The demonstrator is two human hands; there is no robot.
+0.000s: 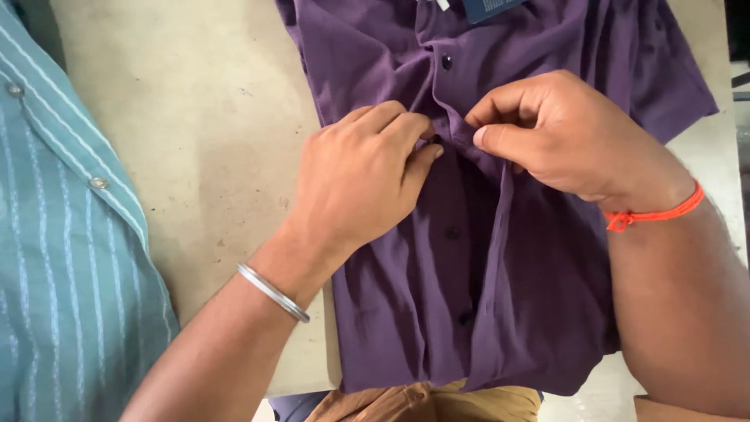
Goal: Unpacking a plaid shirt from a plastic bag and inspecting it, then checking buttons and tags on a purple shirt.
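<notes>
While your left hand (355, 184) is pinching the placket edge and your right hand (558, 133) is clamping the opposite edge, the purple shirt (500, 258) is lying front-up on the beige table (203, 133). It is looking light, soft and limp, likely bunching, so grip near the dark buttons (447, 62).

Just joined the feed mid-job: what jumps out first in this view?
A purple shirt lies spread, front up, on a beige table, filling the middle of the view. Both hands meet at its button placket: the left hand and right hand pinch the fabric together just below the top dark button. A teal striped shirt fills the left edge.
</notes>
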